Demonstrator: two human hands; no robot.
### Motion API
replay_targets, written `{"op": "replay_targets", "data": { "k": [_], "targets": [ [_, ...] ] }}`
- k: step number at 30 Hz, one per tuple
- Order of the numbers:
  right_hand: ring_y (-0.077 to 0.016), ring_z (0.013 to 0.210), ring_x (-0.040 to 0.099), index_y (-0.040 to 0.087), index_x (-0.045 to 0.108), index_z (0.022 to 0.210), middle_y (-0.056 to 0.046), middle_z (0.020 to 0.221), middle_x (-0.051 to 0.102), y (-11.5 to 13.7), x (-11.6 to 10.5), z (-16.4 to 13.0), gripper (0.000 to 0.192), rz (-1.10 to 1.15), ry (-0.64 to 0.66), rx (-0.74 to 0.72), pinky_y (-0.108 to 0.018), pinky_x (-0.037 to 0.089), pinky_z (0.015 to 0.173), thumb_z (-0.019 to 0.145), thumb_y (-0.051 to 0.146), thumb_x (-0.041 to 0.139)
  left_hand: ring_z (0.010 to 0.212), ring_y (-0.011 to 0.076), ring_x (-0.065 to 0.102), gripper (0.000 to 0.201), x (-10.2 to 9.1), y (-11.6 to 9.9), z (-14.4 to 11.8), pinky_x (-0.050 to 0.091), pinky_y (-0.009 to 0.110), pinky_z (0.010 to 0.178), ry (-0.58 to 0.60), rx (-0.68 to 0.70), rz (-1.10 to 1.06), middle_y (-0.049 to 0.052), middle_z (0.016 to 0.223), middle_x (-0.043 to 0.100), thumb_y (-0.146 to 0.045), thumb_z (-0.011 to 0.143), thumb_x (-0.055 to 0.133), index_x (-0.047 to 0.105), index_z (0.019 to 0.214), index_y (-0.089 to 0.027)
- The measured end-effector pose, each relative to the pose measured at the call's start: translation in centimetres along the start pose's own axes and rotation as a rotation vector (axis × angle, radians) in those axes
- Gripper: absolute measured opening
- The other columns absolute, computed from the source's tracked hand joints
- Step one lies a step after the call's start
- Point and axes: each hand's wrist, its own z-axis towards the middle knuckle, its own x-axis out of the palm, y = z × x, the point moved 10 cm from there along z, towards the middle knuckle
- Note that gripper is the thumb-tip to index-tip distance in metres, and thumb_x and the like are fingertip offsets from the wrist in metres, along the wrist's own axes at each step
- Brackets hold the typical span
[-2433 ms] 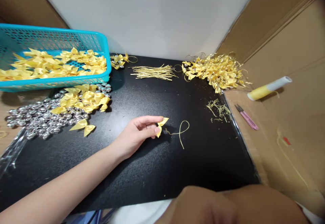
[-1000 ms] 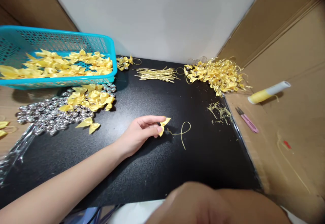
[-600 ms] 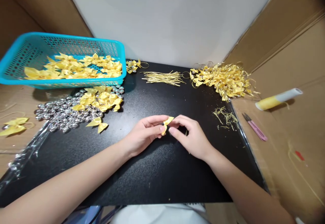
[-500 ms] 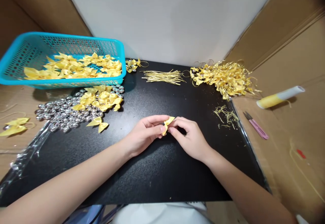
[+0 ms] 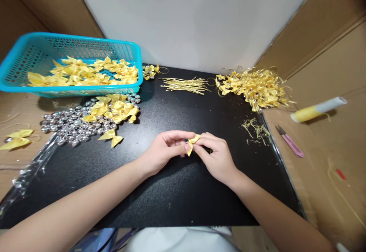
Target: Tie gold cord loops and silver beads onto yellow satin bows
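The right hand (image 5: 219, 156) has come in from the near edge of the black mat (image 5: 177, 191) and now meets the left hand (image 5: 164, 153) at the middle of it; a couple of seconds ago only the left hand was there. Both hands pinch the same small yellow bow (image 5: 192, 142), the left thumb and forefinger closed on its left wing, the right fingertips closed on its right side. The thin gold cord loop that lay on the mat just right of the bow is now hidden under the right hand, so the work seems to have moved from holding the bow to joining cord and bow.

The bow is satin, folded and a little crumpled, held just above the mat. Toward the far left corner sit a blue basket (image 5: 17, 53) of bows, a spread of silver beads (image 5: 65, 124) and loose bows (image 5: 114, 109). At the far edge lie cut gold cords (image 5: 184, 85), and at the far right corner a heap of finished bows (image 5: 254, 86).
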Motion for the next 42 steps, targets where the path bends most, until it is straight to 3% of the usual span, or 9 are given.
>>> {"op": "replay_targets", "data": {
  "k": [10, 13, 20, 28, 31, 36, 39, 42],
  "targets": [
    [-0.0170, 0.075, 0.061, 0.022, 0.065, 0.080, -0.002, 0.081, 0.068, 0.3, -2.0, -0.3, 0.010, -0.051, -0.194, -0.003, -0.032, 0.050, 0.071, 0.079, 0.013, 0.067, 0.066, 0.0107, 0.061, 0.028, -0.3, -0.6, 0.0, 0.048, 0.021, 0.059, -0.028, 0.043, 0.070, 0.003, 0.084, 0.075, -0.019, 0.065, 0.083, 0.078, 0.093, -0.021],
    [-0.0166, 0.074, 0.059, 0.022, 0.064, 0.081, -0.002, 0.080, 0.066, 0.3, -2.1, -0.2, 0.010, -0.063, -0.181, -0.007, -0.032, 0.049, 0.071, 0.079, 0.013, 0.066, 0.068, 0.0102, 0.062, 0.027, -0.3, -0.6, 0.0, 0.048, 0.020, 0.060, -0.026, 0.045, 0.064, 0.003, 0.084, 0.076, -0.018, 0.066, 0.083, 0.078, 0.092, -0.023],
    [-0.0176, 0.077, 0.060, 0.022, 0.063, 0.075, -0.001, 0.079, 0.069, -0.1, -0.3, -0.2, 0.014, -0.078, -0.017, 0.013, -0.035, 0.046, 0.075, 0.085, 0.012, 0.061, 0.065, 0.0071, 0.058, 0.025, -0.2, -0.3, 0.0, 0.045, 0.017, 0.058, -0.035, -0.013, -0.058, 0.001, 0.084, 0.076, -0.019, 0.062, 0.086, 0.079, 0.086, -0.024],
    [-0.0156, 0.073, 0.060, 0.021, 0.065, 0.074, 0.000, 0.075, 0.068, 0.3, -0.5, -0.2, 0.015, 0.004, -0.051, -0.013, -0.032, 0.045, 0.073, 0.086, 0.012, 0.061, 0.064, 0.0050, 0.059, 0.029, 0.2, 1.0, 0.1, 0.047, 0.015, 0.059, 0.026, -0.126, -0.116, -0.001, 0.084, 0.075, -0.021, 0.060, 0.087, 0.079, 0.087, -0.026],
    [-0.0155, 0.075, 0.060, 0.021, 0.065, 0.075, -0.001, 0.077, 0.068, 0.1, -0.7, -0.3, 0.014, -0.010, -0.077, -0.006, -0.032, 0.045, 0.074, 0.086, 0.012, 0.062, 0.062, 0.0039, 0.058, 0.028, 0.2, 0.8, 0.2, 0.046, 0.013, 0.057, 0.038, -0.095, -0.087, -0.001, 0.083, 0.075, -0.021, 0.062, 0.087, 0.079, 0.089, -0.026],
    [-0.0164, 0.077, 0.058, 0.019, 0.066, 0.082, -0.002, 0.080, 0.064, 1.3, -3.1, -0.8, 0.008, -0.127, -0.292, -0.096, -0.033, 0.046, 0.073, 0.080, 0.012, 0.067, 0.066, 0.0064, 0.061, 0.027, 0.1, -0.7, 0.0, 0.048, 0.015, 0.060, 0.017, 0.043, 0.086, -0.001, 0.078, 0.074, -0.018, 0.070, 0.082, 0.078, 0.095, -0.025],
    [-0.0178, 0.083, 0.056, 0.022, 0.070, 0.091, -0.003, 0.086, 0.063, 2.5, -2.7, -0.9, 0.013, -0.228, -0.260, -0.197, -0.036, 0.046, 0.079, 0.081, 0.014, 0.068, 0.066, 0.0065, 0.060, 0.026, 0.2, -1.0, -0.2, 0.048, 0.017, 0.063, 0.008, 0.058, 0.174, 0.000, 0.083, 0.074, -0.018, 0.072, 0.079, 0.077, 0.097, -0.023],
    [-0.0195, 0.093, 0.053, 0.026, 0.073, 0.093, -0.004, 0.097, 0.060, 2.4, -1.8, -0.7, 0.016, -0.271, -0.176, -0.195, -0.039, 0.045, 0.085, 0.084, 0.015, 0.066, 0.068, 0.0075, 0.060, 0.029, 0.1, -0.5, -0.2, 0.047, 0.019, 0.065, 0.011, 0.004, 0.194, 0.002, 0.085, 0.074, -0.019, 0.071, 0.080, 0.076, 0.099, -0.021]
  ]
}}
